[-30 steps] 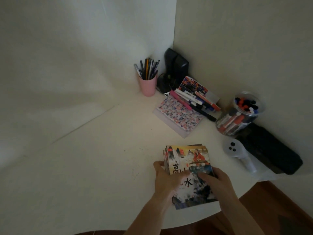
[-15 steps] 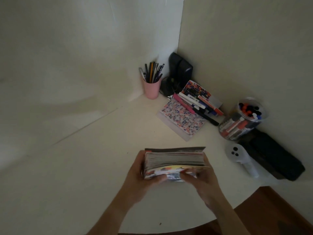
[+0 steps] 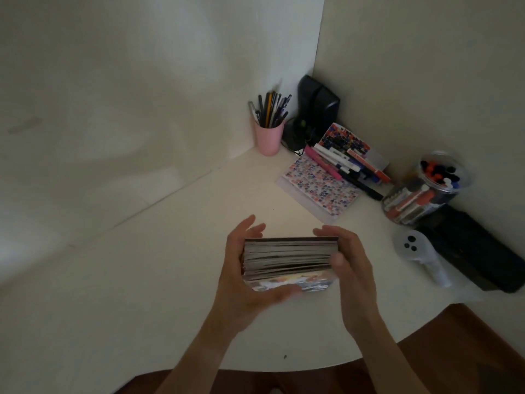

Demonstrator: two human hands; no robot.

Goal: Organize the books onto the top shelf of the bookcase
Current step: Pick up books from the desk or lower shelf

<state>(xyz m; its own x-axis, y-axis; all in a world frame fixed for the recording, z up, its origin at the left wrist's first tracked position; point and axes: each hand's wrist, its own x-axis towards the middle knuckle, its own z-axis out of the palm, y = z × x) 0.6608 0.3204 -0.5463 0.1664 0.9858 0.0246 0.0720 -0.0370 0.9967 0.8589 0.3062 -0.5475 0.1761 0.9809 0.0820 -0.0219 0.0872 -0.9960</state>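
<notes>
Books [image 3: 288, 258] stacked together, held up above the desk [image 3: 142, 280] at centre-near, page edges facing the camera, colourful cover on the near/bottom side. Left hand [image 3: 241, 277] grasps the stack's left end: palm against the side, thumb curled under the near cover, fingers reaching past the far edge w/ tips spread free. Right hand [image 3: 350, 268] clamps the right end, thumb on the page edges, fingers wrapped over the far top corner. Stack roughly level, clear of the desk surface as far as can be told.

Far right corner: pink cup [image 3: 268, 137] full of pens, upright, near the wall. Right of it a black device [image 3: 318, 112] in the corner. Patterned notebook [image 3: 319, 189] lies flat right of centre, w/ a row of markers [image 3: 341, 166] on its far edge. Further right a clear jar [image 3: 426, 189] of markers, tilted or lying, can't tell which. Near it a white controller [image 3: 417, 254] and, just beside, a black case [image 3: 477, 251] along the right wall.
</notes>
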